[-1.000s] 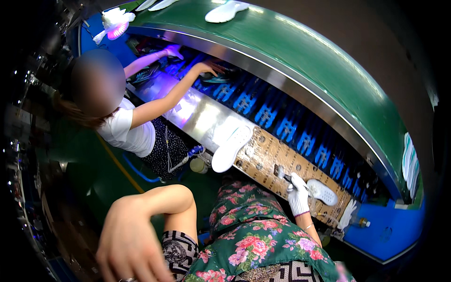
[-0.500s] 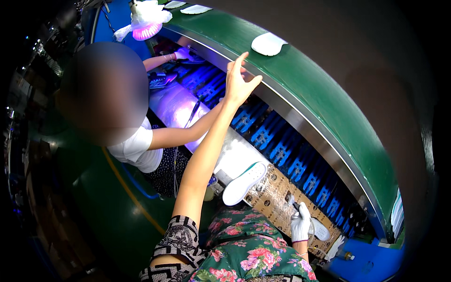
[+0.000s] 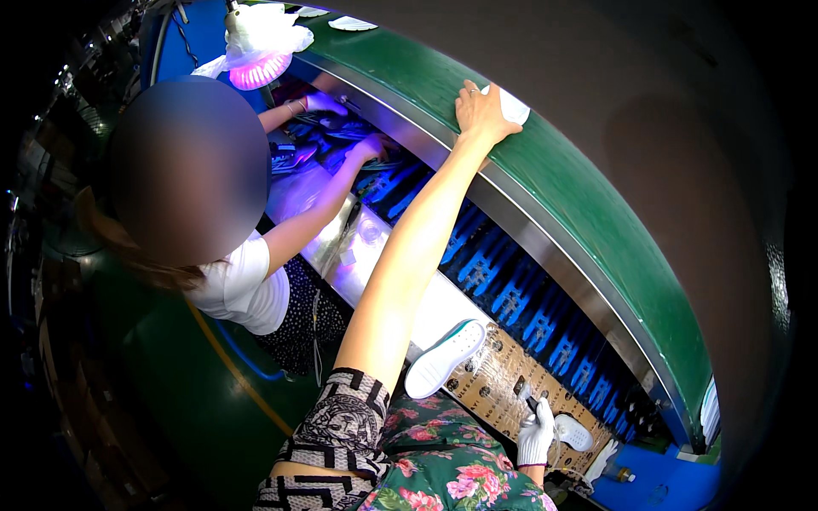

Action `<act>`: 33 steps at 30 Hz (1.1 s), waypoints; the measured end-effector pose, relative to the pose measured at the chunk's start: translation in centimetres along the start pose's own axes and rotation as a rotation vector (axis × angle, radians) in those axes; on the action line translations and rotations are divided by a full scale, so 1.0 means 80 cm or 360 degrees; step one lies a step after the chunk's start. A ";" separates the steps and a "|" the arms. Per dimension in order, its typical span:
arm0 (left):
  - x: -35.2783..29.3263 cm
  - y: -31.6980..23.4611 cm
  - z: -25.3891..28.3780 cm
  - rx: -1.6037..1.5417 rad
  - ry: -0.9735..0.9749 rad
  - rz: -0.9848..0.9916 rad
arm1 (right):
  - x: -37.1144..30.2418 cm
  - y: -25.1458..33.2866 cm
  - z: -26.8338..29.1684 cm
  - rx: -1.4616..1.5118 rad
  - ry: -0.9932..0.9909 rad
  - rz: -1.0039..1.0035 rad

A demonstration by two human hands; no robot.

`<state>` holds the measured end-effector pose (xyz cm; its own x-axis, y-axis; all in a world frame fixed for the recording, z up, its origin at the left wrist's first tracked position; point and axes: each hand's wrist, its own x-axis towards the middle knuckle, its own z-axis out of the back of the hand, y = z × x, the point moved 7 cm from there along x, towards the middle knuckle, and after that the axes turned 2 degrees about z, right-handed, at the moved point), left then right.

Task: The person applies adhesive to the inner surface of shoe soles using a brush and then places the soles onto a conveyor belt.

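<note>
My bare left hand (image 3: 486, 115) reaches far forward to the green ledge. Its fingers and thumb close around a white shoe sole (image 3: 515, 106), part of which the hand hides. Low on the right, my right hand (image 3: 535, 436), in a white glove, grips a small brush (image 3: 524, 393) with a dark handle and pale bristles. Beneath the brush lies the brown patterned covering of the bench (image 3: 498, 358). One white sole with a green-edged rim (image 3: 446, 358) rests left of the brush, and a smaller white sole (image 3: 573, 433) lies just right of my glove.
A co-worker in a white top (image 3: 243, 285) works at the left, hands among dark shoes under a pink-lit lamp (image 3: 260, 68). A row of blue racks (image 3: 509, 305) runs between bench and green ledge (image 3: 596, 200). More white soles (image 3: 353, 24) lie along the ledge.
My left hand has moved forward and right, from the air near the ledge onto the white sole there, and closed on it. The co-worker's nearer hand has come into view among the shoes.
</note>
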<state>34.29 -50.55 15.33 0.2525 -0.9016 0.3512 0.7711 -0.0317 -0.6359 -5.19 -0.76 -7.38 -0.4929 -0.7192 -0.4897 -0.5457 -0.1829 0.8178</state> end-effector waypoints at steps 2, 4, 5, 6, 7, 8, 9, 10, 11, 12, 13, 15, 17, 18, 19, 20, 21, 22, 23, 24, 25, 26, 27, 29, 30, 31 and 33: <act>0.005 -0.008 -0.003 0.0017 0.0077 0.0008 | -0.002 0.000 -0.001 -0.0014 -0.0084 0.0027; 0.006 -0.014 -0.011 0.0124 0.0102 -0.0119 | -0.005 0.001 -0.005 -0.0042 -0.0062 0.0007; 0.006 -0.019 -0.013 0.0094 0.0100 -0.0144 | -0.007 -0.001 -0.005 -0.0059 -0.0054 -0.0003; 0.020 0.002 -0.016 0.0114 0.0076 -0.0130 | -0.003 -0.003 -0.011 -0.0063 -0.0023 -0.0014; 0.039 0.023 -0.015 0.0072 -0.0154 -0.0265 | 0.002 -0.005 -0.016 -0.0086 0.0017 -0.0021; 0.044 0.037 -0.019 0.0170 -0.0237 -0.0338 | 0.006 -0.005 -0.016 -0.0110 0.0023 -0.0024; 0.046 0.044 -0.014 0.0268 -0.0277 -0.0361 | 0.005 -0.006 -0.015 -0.0094 0.0009 -0.0033; 0.051 0.055 -0.008 0.0321 -0.0283 -0.0336 | 0.004 -0.005 -0.014 -0.0125 -0.0051 -0.0025; 0.053 0.062 0.003 0.0331 -0.0270 -0.0297 | 0.001 -0.005 -0.013 -0.0114 -0.0092 -0.0026; 0.053 0.070 0.016 0.0304 -0.0194 -0.0215 | -0.003 -0.004 -0.011 -0.0099 -0.0133 -0.0025; 0.054 0.078 0.033 0.0284 -0.0123 -0.0131 | -0.005 -0.005 -0.010 -0.0100 -0.0151 -0.0027; 0.051 0.103 0.067 0.0210 -0.0154 0.0050 | -0.002 -0.009 -0.008 -0.0148 -0.0137 -0.0019; 0.050 0.127 0.087 0.0113 -0.0288 0.0121 | -0.003 -0.011 -0.014 -0.0222 -0.0118 -0.0032; 0.051 0.135 0.090 0.0093 -0.0424 0.0125 | 0.001 -0.012 -0.014 -0.0217 -0.0124 -0.0036; 0.056 0.134 0.086 0.0052 -0.0436 0.0108 | 0.007 -0.010 -0.013 -0.0218 -0.0098 -0.0021; 0.054 0.133 0.083 0.0024 -0.0429 0.0104 | 0.004 -0.010 -0.012 -0.0231 -0.0083 -0.0026; 0.050 0.133 0.079 0.0038 -0.0405 0.0112 | 0.004 -0.014 -0.018 -0.0189 -0.0110 -0.0039; 0.046 0.134 0.074 0.0022 -0.0342 0.0137 | -0.005 -0.018 -0.011 -0.0196 -0.0125 -0.0063; 0.053 0.127 0.075 -0.0028 -0.0320 0.0144 | -0.005 -0.012 -0.008 -0.0193 -0.0143 -0.0042; 0.061 0.139 0.072 -0.0028 -0.0345 0.0148 | -0.002 -0.009 -0.006 -0.0198 -0.0145 -0.0036; 0.070 0.153 0.067 -0.0035 -0.0439 0.0040 | 0.004 -0.010 -0.008 -0.0171 -0.0133 -0.0054; 0.071 0.149 0.066 -0.0023 -0.0469 0.0002 | 0.005 -0.008 -0.010 -0.0171 -0.0128 -0.0044; 0.068 0.148 0.065 -0.0006 -0.0497 -0.0030 | 0.005 -0.006 -0.012 -0.0183 -0.0119 -0.0033; 0.058 0.141 0.066 0.0082 -0.0519 -0.0014 | -0.001 -0.001 -0.017 -0.0204 -0.0094 -0.0034; 0.049 0.134 0.067 0.0151 -0.0508 0.0034 | -0.001 0.000 -0.012 -0.0206 -0.0101 -0.0022; 0.044 0.128 0.068 0.0119 -0.0444 0.0058 | 0.000 0.000 -0.006 -0.0207 -0.0104 -0.0020; 0.028 0.122 0.071 0.0185 -0.0473 -0.0021 | -0.003 -0.001 0.008 -0.0203 -0.0107 -0.0038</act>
<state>45.70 -50.38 13.83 0.3886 -0.7354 0.5551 0.8327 0.0225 -0.5532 -5.46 -0.11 -7.53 -0.5273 -0.6680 -0.5251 -0.4693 -0.2862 0.8354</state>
